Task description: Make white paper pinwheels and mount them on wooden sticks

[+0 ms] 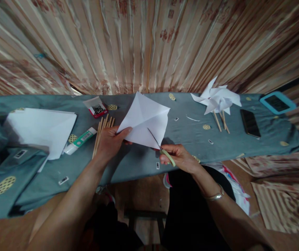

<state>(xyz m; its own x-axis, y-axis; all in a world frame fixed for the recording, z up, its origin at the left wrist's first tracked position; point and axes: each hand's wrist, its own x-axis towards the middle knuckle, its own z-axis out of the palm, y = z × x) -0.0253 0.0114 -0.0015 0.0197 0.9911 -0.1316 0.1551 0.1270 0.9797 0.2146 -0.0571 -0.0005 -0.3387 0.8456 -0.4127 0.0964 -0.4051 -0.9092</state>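
Note:
My left hand [111, 139] pinches a square sheet of white paper [145, 115] by its lower left edge, thumb on top. Faint crease lines cross the sheet. In my right hand [176, 156] is a pair of scissors [168, 157] with pale green handles. One dark blade lies over the sheet near its lower corner, pointing toward the middle; the other blade is hidden by the paper. Just left of my left hand lie several wooden sticks [99, 134] and a white and green glue tube [80, 140].
A stack of white paper [45, 127] lies at the left. An opened small red box [97, 110] holds dark metal bits. At the right are white paper pinwheels [218, 99] on sticks, a phone [250, 122] and a blue-framed device [277, 102]. A curtain [144, 45] hangs behind the cloth-covered table [188, 136].

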